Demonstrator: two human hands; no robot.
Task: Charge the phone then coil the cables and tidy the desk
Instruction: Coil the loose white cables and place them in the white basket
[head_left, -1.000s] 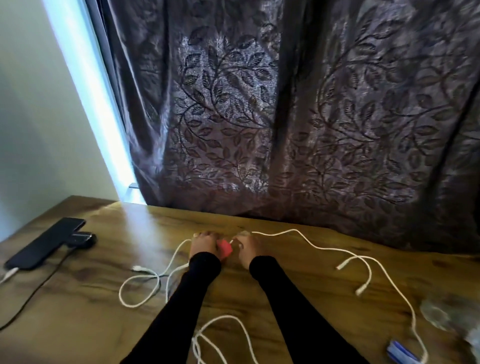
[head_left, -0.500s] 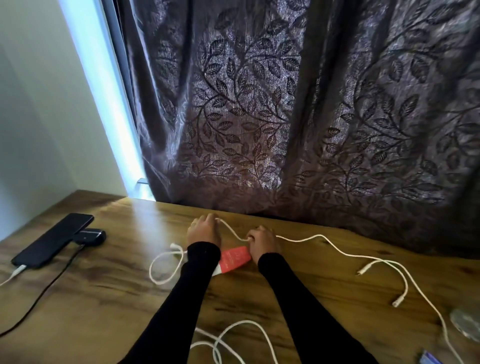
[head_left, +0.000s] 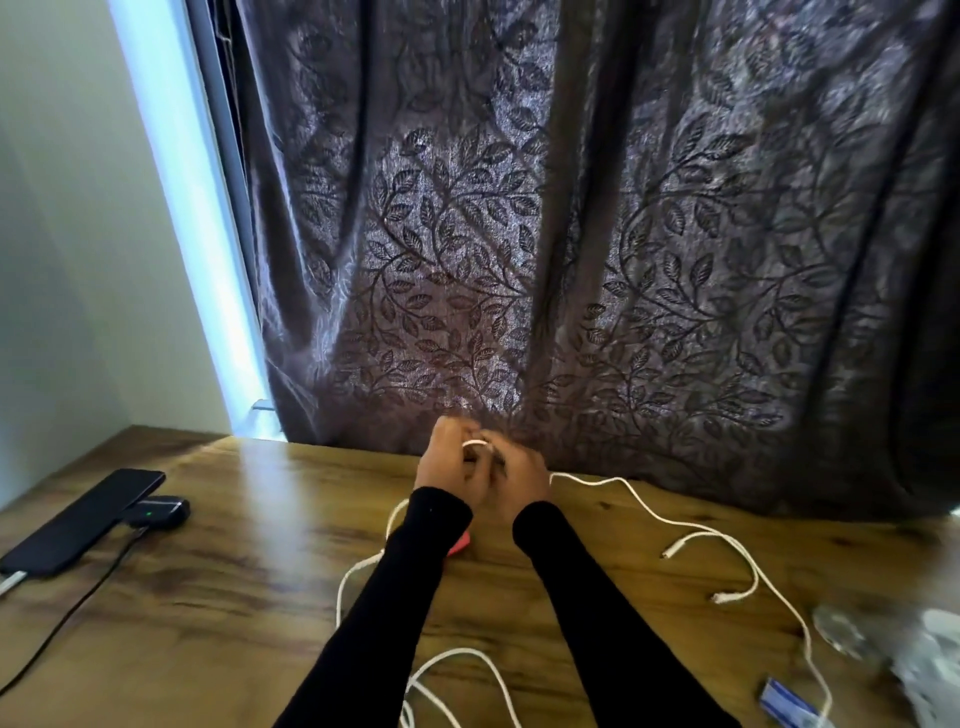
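your left hand (head_left: 445, 461) and right hand (head_left: 519, 474) are raised together just above the far side of the brown wood-grain bench (head_left: 249, 597), close to the grey leaf-patterned curtain (head_left: 597, 249). both hands have their fingers curled round a small loop of the thin white cable (head_left: 691, 530), which shows as a bright arc between them; the picture is blurred there, so how each finger lies cannot be told. from your right hand the white cable runs off to the right across the bench, ending in loose plugs, and more of it loops near the front edge between your black sleeves. a small red object (head_left: 461, 543) lies on the bench, mostly hidden behind your left sleeve. well apart, at the left end of the bench, the flat black phone (head_left: 83, 519) lies with a white plug at its near end, and a small black box with a green light (head_left: 161, 510) sits touching its right side, a thin black cord (head_left: 67, 618) leading from that box toward the front left. at the right edge sit a blurred clear plastic item (head_left: 852, 634) and a blue and white packet (head_left: 789, 706).
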